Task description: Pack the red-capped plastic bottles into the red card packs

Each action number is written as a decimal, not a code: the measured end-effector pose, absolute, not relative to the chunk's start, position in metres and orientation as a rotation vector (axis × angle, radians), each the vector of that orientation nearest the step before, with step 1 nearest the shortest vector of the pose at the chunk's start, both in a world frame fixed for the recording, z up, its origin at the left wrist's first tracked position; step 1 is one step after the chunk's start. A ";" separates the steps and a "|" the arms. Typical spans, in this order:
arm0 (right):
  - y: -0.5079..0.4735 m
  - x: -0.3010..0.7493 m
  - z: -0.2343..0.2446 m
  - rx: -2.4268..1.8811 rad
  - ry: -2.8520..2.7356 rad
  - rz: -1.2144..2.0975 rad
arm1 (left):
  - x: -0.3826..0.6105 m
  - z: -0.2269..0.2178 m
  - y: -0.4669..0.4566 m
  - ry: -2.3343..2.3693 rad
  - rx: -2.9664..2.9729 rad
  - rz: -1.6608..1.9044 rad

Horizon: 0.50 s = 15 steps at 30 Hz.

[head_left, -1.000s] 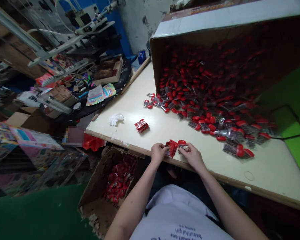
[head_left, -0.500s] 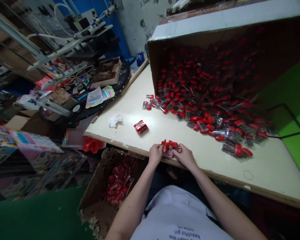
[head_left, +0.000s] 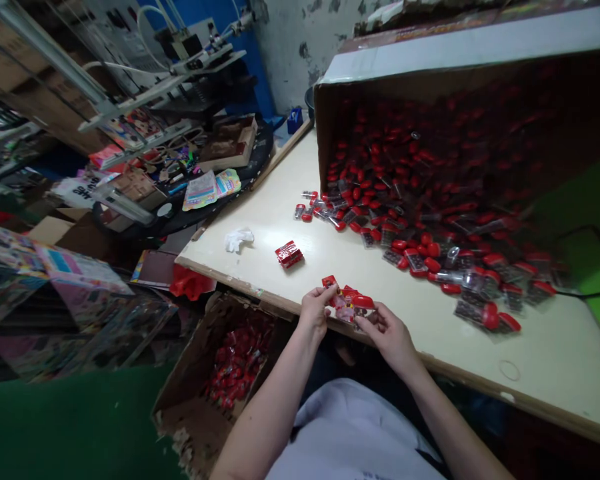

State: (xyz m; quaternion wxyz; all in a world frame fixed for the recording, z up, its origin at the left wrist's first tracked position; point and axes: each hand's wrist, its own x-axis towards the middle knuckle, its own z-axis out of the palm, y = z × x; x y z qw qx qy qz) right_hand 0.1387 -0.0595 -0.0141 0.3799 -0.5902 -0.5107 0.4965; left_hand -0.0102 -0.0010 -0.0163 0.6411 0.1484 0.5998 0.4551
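At the table's front edge my left hand [head_left: 315, 311] pinches a red printed packet [head_left: 331, 284] between thumb and fingers. My right hand [head_left: 393, 335] is closed on a small clear container with a red cap [head_left: 364, 304] and dark contents. The two items are close together between my hands, and I cannot tell whether they touch. More red and pink printed material lies just behind and between them. A small stack of red packets [head_left: 289, 255] sits on the table a little beyond my left hand.
A carton [head_left: 325, 143] on its side spills many red-capped containers [head_left: 420, 250] onto the table [head_left: 260, 280]. Crumpled white tissue [head_left: 239, 239] and a rubber band [head_left: 509, 370] lie there too. Below left stands a torn box [head_left: 180, 373] of red packets. A machine [head_left: 180, 73] is at left.
My hands have moved slightly apart, the right one shifting rightward with the red-capped container. The red packet in my left hand shows more clearly. The whole view has shifted a little.
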 end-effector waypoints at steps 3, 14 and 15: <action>-0.065 0.130 -0.007 -1.481 -1.373 1.320 | -0.010 -0.009 -0.002 1.317 0.257 1.047; -0.059 0.123 -0.014 -1.498 -1.256 1.345 | -0.004 -0.001 -0.008 1.123 0.166 1.046; -0.060 0.122 -0.013 -1.486 -1.240 1.367 | -0.002 -0.002 -0.009 1.120 0.173 1.054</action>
